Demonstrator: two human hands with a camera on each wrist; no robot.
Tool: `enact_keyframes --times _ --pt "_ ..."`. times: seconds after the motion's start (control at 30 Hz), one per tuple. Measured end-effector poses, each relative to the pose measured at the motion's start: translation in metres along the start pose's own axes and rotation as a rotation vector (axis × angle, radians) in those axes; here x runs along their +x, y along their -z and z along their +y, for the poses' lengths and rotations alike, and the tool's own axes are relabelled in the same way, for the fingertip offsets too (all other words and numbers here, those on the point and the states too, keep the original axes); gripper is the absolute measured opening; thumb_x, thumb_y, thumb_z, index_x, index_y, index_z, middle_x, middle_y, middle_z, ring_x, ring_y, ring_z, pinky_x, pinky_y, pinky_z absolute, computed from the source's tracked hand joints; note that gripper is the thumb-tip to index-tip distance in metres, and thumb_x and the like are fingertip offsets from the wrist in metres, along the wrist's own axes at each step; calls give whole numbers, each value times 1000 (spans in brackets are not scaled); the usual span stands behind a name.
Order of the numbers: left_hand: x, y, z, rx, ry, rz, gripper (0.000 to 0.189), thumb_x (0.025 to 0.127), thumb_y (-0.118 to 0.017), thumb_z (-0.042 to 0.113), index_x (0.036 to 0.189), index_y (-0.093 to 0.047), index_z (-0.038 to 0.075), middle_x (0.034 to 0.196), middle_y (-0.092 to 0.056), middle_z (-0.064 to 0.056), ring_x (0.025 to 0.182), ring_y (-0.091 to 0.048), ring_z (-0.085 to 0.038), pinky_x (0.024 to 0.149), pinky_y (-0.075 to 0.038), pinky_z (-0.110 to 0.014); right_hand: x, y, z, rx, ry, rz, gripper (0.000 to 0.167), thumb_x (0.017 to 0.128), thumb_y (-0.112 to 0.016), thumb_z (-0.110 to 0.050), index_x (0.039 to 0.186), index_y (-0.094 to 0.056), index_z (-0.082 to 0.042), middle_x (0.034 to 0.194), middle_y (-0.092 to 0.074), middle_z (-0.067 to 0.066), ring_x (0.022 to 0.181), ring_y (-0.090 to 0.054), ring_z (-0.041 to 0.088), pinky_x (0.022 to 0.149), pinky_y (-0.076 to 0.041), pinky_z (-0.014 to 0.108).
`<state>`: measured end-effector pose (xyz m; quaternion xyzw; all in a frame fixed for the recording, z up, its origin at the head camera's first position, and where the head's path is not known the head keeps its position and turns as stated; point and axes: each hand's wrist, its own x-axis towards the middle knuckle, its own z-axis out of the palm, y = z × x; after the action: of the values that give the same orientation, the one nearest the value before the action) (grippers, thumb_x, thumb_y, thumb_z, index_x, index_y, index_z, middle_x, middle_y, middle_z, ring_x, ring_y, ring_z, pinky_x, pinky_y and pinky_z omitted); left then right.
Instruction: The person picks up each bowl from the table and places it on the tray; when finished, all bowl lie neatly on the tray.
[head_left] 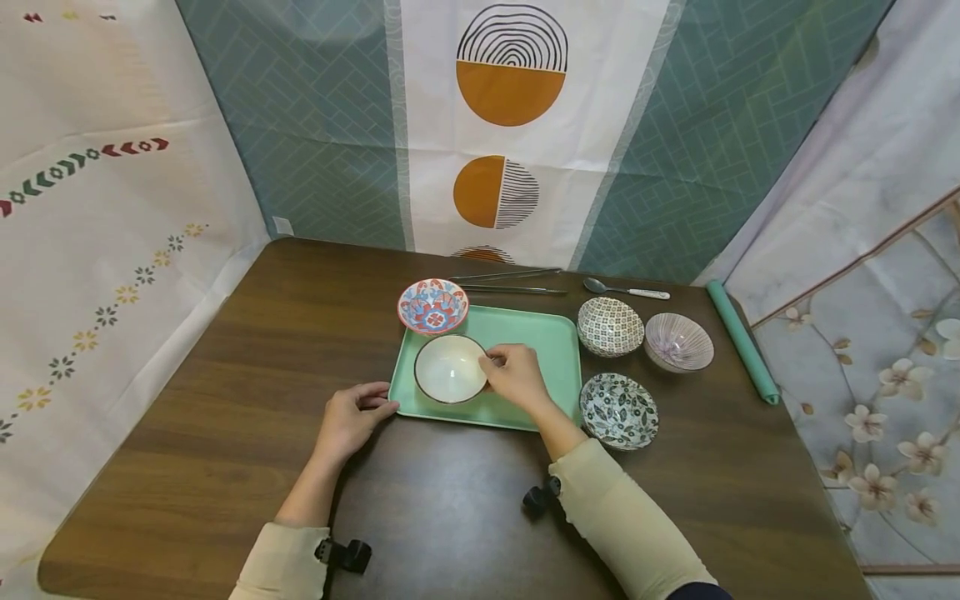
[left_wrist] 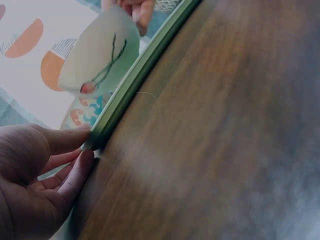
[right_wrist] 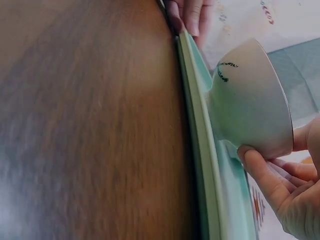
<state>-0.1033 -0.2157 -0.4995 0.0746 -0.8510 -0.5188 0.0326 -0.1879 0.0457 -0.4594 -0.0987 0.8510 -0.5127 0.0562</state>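
Note:
A white bowl with a dark rim (head_left: 450,369) stands over the left part of the mint-green tray (head_left: 525,321). My right hand (head_left: 516,375) pinches the bowl's right side, its thumb and fingers on either side of the wall. In the right wrist view the bowl (right_wrist: 250,100) shows a small dark painted sprig, and its foot is close over the tray. At the tray's near left corner, my left hand (head_left: 352,421) pinches the edge between thumb and fingers. A red-and-blue patterned bowl (head_left: 433,307) overlaps the tray's far left corner.
Right of the tray stand a checked bowl (head_left: 611,327), a purple-striped bowl (head_left: 678,342) and a leaf-patterned bowl (head_left: 618,411). Metal chopsticks (head_left: 517,290) and a spoon (head_left: 626,289) lie along the back. A rolled green cloth (head_left: 742,342) lies at the table's right edge.

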Motion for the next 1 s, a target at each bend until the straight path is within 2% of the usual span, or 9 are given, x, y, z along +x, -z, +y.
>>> enact_keyframes --times 0.3,0.5,0.6,0.7,0.87,1.0 --pt "2 -1 0 -7 -15 -4 32 87 -80 5 116 -72 -6 94 -76 -16 91 -73 -25 71 -49 -14 7 -20 -4 -5 -3 -52 21 98 -66 -10 107 -74 6 85 -74 17 57 -71 19 54 -57 28" --pt "3 -2 -2 -7 -43 -1 31 87 -79 3 116 -72 -7 95 -76 -17 88 -73 -22 71 -50 -14 6 -17 -7 5 13 -132 28 102 -63 -22 114 -72 1 90 -74 15 66 -73 18 61 -58 28" --pt "2 -1 -2 -4 -48 -2 31 87 -79 3 116 -72 -7 94 -76 -17 88 -73 -23 71 -50 -15 2 -8 -7 40 26 -161 30 103 -62 -22 120 -69 2 96 -74 16 74 -75 23 66 -59 30" --pt "1 0 -2 5 -43 -8 31 88 -78 3 116 -72 -7 95 -76 -17 89 -73 -25 71 -50 -15 -3 5 -7 56 47 -155 33 103 -61 -20 125 -66 4 99 -74 16 81 -75 29 71 -59 33" --pt "0 0 -2 10 -19 -14 31 88 -78 4 117 -72 -6 98 -75 -17 92 -73 -27 71 -50 -15 -7 33 -8 42 55 -86 34 103 -62 -19 129 -64 4 101 -74 15 91 -73 36 77 -59 36" --pt "0 0 -1 5 -13 -17 31 89 -78 4 118 -72 -6 100 -75 -17 94 -72 -28 71 -50 -15 -8 61 -8 -10 41 -13 35 103 -62 -22 130 -65 0 104 -74 16 97 -72 38 79 -58 39"
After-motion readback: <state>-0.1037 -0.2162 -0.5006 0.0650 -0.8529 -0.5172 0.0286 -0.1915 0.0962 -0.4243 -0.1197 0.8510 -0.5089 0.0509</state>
